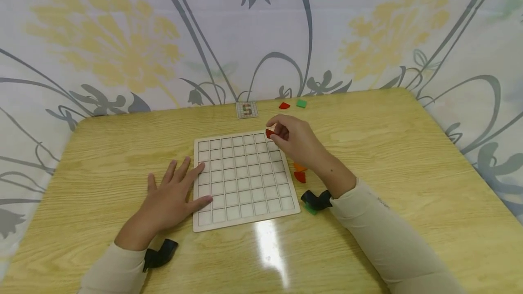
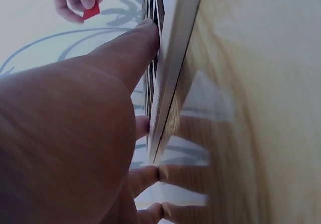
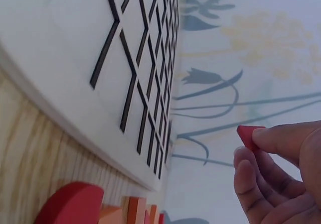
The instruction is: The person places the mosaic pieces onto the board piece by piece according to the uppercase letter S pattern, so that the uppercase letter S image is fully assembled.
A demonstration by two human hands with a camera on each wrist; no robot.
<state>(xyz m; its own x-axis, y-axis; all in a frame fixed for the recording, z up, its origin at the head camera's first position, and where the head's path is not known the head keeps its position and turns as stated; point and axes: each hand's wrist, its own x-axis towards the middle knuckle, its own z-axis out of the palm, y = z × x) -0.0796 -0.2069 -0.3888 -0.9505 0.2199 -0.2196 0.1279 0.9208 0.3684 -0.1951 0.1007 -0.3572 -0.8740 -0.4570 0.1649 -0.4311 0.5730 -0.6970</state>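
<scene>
A pale square grid board [image 1: 244, 178] lies flat on the wooden table. My right hand [image 1: 297, 139] pinches a small red piece [image 1: 269, 134] between thumb and fingers above the board's far right corner. In the right wrist view the red piece [image 3: 249, 135] is held up off the board. My left hand [image 1: 169, 198] rests at the board's left edge, fingers spread, with thumb and index finger on the board and the other fingertips on the table. The left wrist view shows the thumb [image 2: 131, 45] touching the board's rim [image 2: 173, 38].
Beyond the board lie a small card with an S-like pattern [image 1: 247, 110], a red quarter-round piece [image 1: 284, 105] and a green square [image 1: 301, 103]. Right of the board are an orange piece [image 1: 300, 167], a red piece [image 1: 300, 177] and a green piece [image 1: 310, 209] partly under the wrist camera.
</scene>
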